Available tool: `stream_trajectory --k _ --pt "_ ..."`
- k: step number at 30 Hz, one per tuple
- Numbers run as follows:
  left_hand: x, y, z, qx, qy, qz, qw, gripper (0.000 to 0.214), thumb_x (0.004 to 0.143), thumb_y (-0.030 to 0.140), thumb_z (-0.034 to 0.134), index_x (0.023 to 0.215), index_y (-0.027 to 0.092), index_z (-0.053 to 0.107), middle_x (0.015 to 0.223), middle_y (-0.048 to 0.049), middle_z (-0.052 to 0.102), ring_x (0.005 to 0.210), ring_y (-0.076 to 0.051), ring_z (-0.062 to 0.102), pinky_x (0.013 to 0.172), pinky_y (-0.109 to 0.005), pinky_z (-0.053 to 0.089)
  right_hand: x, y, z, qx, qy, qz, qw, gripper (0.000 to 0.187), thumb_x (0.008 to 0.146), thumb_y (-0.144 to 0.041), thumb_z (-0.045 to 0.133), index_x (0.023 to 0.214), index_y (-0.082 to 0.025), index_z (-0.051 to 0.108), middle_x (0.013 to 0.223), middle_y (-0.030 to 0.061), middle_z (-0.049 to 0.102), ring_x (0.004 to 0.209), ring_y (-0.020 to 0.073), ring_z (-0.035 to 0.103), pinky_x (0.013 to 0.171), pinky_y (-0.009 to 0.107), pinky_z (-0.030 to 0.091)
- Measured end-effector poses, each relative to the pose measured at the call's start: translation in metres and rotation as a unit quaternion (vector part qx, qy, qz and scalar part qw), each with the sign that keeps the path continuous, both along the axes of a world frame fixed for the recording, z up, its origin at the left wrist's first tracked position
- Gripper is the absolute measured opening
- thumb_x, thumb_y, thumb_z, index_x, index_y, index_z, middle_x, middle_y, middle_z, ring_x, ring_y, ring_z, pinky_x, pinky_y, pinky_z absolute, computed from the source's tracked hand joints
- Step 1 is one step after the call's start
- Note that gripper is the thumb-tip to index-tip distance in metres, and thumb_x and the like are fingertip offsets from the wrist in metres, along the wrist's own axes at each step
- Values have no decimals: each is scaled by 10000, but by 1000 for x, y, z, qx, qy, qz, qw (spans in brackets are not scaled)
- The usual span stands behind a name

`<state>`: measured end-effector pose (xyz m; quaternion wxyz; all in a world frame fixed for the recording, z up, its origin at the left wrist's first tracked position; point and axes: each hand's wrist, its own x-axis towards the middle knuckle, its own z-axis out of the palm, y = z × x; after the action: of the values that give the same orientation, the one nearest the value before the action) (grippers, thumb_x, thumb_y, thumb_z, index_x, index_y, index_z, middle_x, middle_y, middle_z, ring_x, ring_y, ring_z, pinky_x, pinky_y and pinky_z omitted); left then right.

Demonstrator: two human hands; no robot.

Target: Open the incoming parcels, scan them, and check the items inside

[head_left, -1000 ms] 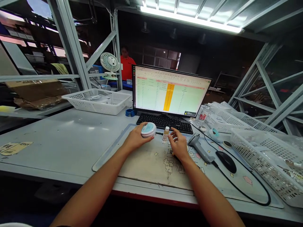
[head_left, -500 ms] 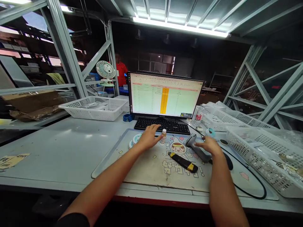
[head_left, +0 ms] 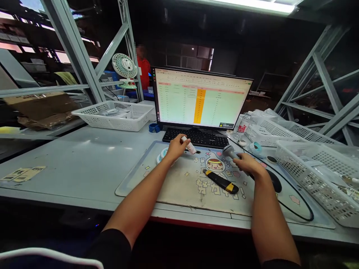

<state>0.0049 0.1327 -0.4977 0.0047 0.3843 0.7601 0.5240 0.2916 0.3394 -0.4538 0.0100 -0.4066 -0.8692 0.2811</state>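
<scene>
Just in front of the black keyboard [head_left: 209, 139], my left hand [head_left: 176, 147] is closed on a small white-capped bottle [head_left: 191, 147] with a printed label, which it holds tilted above the mat. My right hand [head_left: 249, 164] is wrapped round the handle of a grey barcode scanner [head_left: 229, 151], its head pointing left toward the bottle. Between my arms a black and yellow utility knife [head_left: 221, 182] lies on the cartoon desk mat [head_left: 174, 186]. Partly hidden behind my left hand are round, pale blue-and-white items [head_left: 162, 154].
A monitor [head_left: 176, 99] showing a spreadsheet stands at the back. White baskets stand at left [head_left: 112, 121] and right [head_left: 305, 179]. A black mouse [head_left: 274, 181] and the scanner's cable [head_left: 310, 209] lie near my right arm. A person in red [head_left: 144, 73] is in the background.
My left hand has taken hold of the bottle, lifted and tilted it. My right hand has closed round the scanner and turned it. The head view has tipped downward.
</scene>
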Motion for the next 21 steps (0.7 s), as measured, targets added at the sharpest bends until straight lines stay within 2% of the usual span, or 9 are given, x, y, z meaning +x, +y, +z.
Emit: stream_trajectory --k 2,4,8,11,14,21 --pt "-3 -2 0 24 -21 -4 999 366 989 423 638 1264 184 674 1023 -93 759 853 -229 723 742 -331 592 1 -13 6 -80 81 31 993 273 935 -465 627 932 -193 606 693 27 607 552 160 590 436 245 395" --pt "-4 -1 -1 43 -34 -14 998 376 981 429 644 1261 181 679 1019 -88 753 854 -224 720 724 -323 599 1 -28 10 -159 147 74 973 402 871 -581 707 872 -205 563 634 -13 543 475 114 501 395 216 341" --pt "-1 0 -4 64 -32 -43 996 403 957 414 663 1297 201 688 1006 -74 742 915 -241 709 779 -343 604 -2 -48 15 -239 178 131 946 559 765 -699 796 844 -221 517 576 -70 456 404 72 388 353 190 261" --pt "1 -1 -6 72 -25 -82 994 437 973 392 622 1381 239 657 1046 -60 746 959 -239 707 840 -351 599 -4 -50 14 -239 187 128 944 577 749 -705 819 890 -222 537 581 -79 449 399 75 391 342 188 265" --pt "2 -2 -6 80 -19 -116 990 465 992 388 562 1424 228 624 1083 -72 738 983 -239 703 869 -353 586 -4 -45 11 -234 186 128 946 556 775 -689 810 932 -218 560 596 -82 449 401 70 388 344 183 266" --pt "5 -2 -2 40 38 -97 994 497 1001 349 498 1465 193 582 1098 -89 742 999 -240 699 905 -351 558 -5 -44 11 -204 172 126 955 513 813 -668 766 987 -218 590 599 -81 455 401 81 377 349 200 245"
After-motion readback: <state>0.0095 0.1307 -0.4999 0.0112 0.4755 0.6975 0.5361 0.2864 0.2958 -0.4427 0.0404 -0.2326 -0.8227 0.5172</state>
